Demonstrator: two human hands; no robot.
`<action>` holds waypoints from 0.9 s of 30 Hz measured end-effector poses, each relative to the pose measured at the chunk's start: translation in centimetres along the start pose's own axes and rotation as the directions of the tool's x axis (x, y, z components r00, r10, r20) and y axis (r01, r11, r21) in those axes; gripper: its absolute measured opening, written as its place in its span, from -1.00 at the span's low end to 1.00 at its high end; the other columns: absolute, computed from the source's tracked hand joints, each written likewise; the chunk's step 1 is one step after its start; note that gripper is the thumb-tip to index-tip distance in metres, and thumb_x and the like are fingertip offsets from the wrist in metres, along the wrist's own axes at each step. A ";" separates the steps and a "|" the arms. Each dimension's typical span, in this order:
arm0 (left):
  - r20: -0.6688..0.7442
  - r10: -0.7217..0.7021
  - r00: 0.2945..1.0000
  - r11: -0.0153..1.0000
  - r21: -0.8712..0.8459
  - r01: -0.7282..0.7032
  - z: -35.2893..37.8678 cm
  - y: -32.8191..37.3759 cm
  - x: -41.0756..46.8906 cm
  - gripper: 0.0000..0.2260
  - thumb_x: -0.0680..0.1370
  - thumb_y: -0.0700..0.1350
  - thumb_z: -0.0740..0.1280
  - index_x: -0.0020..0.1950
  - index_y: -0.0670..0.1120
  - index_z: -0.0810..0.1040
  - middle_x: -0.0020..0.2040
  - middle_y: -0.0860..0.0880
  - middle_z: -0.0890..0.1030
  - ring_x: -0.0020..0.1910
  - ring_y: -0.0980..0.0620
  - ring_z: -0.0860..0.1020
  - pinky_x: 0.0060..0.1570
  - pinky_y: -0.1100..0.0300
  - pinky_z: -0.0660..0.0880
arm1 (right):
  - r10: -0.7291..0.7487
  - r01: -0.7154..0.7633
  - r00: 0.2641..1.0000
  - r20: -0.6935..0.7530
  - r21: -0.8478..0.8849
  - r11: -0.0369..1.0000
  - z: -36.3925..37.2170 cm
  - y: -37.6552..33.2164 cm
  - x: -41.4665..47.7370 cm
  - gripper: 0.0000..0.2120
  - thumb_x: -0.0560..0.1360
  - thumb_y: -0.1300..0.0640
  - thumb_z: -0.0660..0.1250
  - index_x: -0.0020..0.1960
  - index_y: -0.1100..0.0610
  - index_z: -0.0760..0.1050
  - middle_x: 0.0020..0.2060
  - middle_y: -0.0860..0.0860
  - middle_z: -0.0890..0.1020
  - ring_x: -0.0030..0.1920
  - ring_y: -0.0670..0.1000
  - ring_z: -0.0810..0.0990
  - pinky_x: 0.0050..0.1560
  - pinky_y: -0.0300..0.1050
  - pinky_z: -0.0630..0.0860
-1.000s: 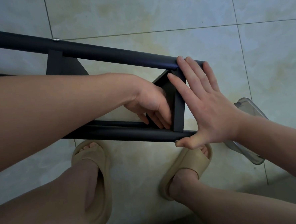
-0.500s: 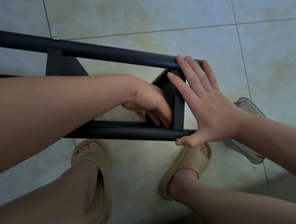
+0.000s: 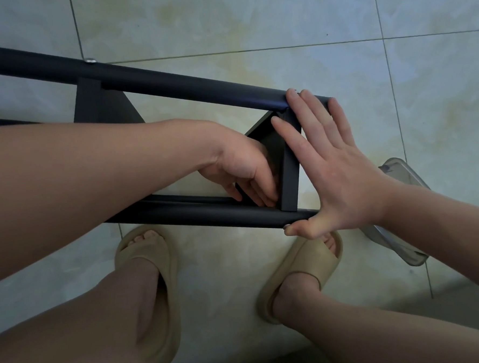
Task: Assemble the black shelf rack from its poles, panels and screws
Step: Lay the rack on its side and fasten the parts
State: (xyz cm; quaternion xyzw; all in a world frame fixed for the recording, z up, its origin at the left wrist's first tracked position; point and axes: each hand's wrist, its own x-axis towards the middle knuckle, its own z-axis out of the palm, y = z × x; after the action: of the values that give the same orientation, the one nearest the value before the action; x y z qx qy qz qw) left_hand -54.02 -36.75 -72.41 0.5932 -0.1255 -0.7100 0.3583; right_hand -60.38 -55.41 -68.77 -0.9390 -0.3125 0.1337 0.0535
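Observation:
The black rack lies sideways over the tiled floor, with a far pole [image 3: 170, 81] and a near pole [image 3: 206, 214] running left to right. A black panel [image 3: 289, 161] spans between them at their right ends. My right hand [image 3: 332, 164] lies flat over that end, straight fingers on the far pole and the thumb pressed under the near pole's tip. My left hand [image 3: 243, 170] reaches between the poles, fingers curled at the inner side of the panel near the near pole; what they hold is hidden. A second panel [image 3: 99, 105] sits further left, under a screw head [image 3: 90, 60].
A clear plastic container [image 3: 403, 213] lies on the floor at the right, partly behind my right forearm. My feet in beige slippers [image 3: 150, 259] stand just below the near pole. Pale floor tiles surround the rack.
Almost nothing has moved. My left hand's fingers shifted slightly at the panel's lower inner corner; my right hand stays flat on the pole ends.

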 end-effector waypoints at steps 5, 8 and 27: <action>-0.003 0.044 0.999 0.999 -0.024 -0.044 0.0 -0.5 0.1 -0.81 0.54 -0.23 0.39 0.14 -0.12 0.65 0.02 -0.01 0.70 0.06 0.09 0.63 0.34 -0.03 0.38 | 0.001 -0.001 1.000 0.001 0.003 1.000 -0.1 0.0 0.0 0.29 0.22 -0.57 0.28 0.62 0.30 0.06 0.60 0.33 -0.04 0.63 0.30 -0.14 0.57 0.30 -0.22; -0.005 0.041 0.999 0.999 -0.008 -0.041 -0.2 -0.5 0.0 -0.79 0.53 -0.22 0.41 0.15 -0.11 0.65 0.03 0.03 0.69 0.07 0.10 0.63 0.37 -0.07 0.36 | 0.000 0.000 1.000 0.002 0.002 1.000 -0.1 0.0 0.0 0.29 0.22 -0.57 0.28 0.62 0.30 0.06 0.60 0.33 -0.03 0.63 0.30 -0.13 0.57 0.31 -0.21; -0.024 -0.030 0.999 0.998 -0.048 0.029 0.1 0.3 0.0 -0.80 0.55 -0.23 0.38 0.17 -0.11 0.64 0.06 -0.06 0.71 0.10 0.02 0.65 0.37 -0.04 0.41 | 0.003 -0.003 1.000 0.004 0.000 1.000 0.0 0.0 0.0 0.29 0.23 -0.57 0.28 0.62 0.30 0.06 0.60 0.34 -0.03 0.62 0.31 -0.12 0.57 0.35 -0.18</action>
State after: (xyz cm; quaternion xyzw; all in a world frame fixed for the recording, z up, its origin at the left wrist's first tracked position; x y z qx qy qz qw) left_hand -54.00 -37.00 -72.24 0.5950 -0.0953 -0.7105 0.3635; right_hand -60.37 -55.36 -68.77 -0.9391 -0.3113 0.1357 0.0526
